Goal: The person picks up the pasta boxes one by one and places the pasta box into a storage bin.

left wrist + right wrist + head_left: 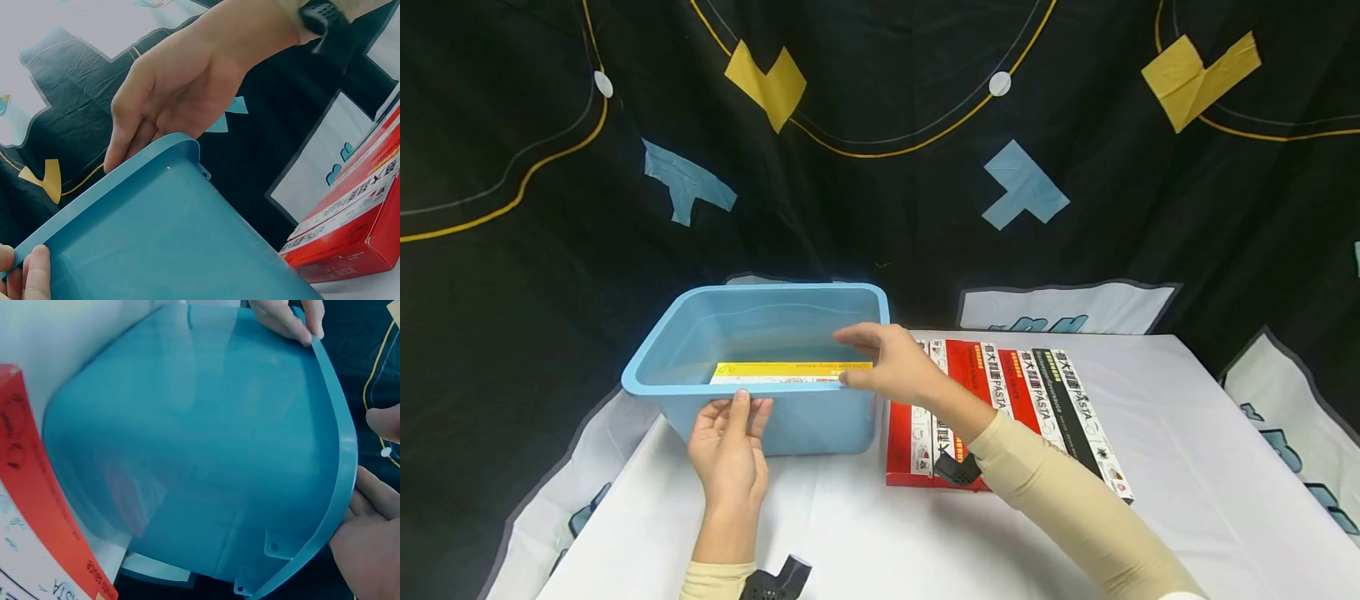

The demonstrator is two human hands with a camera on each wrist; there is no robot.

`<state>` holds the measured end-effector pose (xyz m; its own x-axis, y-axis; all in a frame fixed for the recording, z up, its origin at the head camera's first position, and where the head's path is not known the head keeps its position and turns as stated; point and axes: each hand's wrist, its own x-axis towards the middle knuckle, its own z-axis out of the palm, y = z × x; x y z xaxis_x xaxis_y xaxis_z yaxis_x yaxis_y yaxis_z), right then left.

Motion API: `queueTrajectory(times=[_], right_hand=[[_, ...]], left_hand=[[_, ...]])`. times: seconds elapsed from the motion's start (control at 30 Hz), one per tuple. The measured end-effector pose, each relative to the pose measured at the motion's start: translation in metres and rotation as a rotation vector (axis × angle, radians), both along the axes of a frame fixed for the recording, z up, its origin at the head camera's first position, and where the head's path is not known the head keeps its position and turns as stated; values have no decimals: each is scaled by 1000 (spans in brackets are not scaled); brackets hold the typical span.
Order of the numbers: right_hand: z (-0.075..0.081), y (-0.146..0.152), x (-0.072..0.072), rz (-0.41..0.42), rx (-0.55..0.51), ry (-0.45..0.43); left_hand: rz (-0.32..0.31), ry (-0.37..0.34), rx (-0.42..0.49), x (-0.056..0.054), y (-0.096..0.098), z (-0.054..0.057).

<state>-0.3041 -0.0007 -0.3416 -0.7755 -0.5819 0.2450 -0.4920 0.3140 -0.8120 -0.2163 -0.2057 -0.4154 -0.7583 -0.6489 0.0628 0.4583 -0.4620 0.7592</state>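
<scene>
A light-blue plastic bin [820, 425] stands on the table, with a yellow and white box [790, 368] lying inside it. My left hand [730, 450] pinches the bin's front rim, thumb on the near side; its fingertips [39, 269] show at the lower left of the left wrist view. Over the right end of the bin, my right hand [895, 360] spreads thumb and fingers apart and holds nothing. In the right wrist view that hand [375, 537] is beside the rim. Much of the box is hidden behind the bin's front wall.
Right of the bin lie several flat pasta boxes side by side, red ones [966, 367] and a black one [1063, 400]. A white cloth covers the table [835, 533]. Behind it hangs a black curtain [865, 225] with yellow and blue shapes.
</scene>
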Motion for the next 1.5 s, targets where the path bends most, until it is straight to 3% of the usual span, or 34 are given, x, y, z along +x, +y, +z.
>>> queueTrajectory(times=[0.23,0.5,0.87,1.13,1.5], right_hand=[[-5,21,16,-1,-125,3],[-14,58,30,-137,-154,-5],[-25,127,34,-277,-148,24],[-40,188,42,-486,-16,69],[-68,247,58,-678,210,51]], left_hand=[[-7,3,-1,0,0,0],[-10,-1,4,1,0,-1],[-11,15,21,-1,-1,-1],[0,-7,9,-1,1,-3],[-6,11,25,-2,2,-1]])
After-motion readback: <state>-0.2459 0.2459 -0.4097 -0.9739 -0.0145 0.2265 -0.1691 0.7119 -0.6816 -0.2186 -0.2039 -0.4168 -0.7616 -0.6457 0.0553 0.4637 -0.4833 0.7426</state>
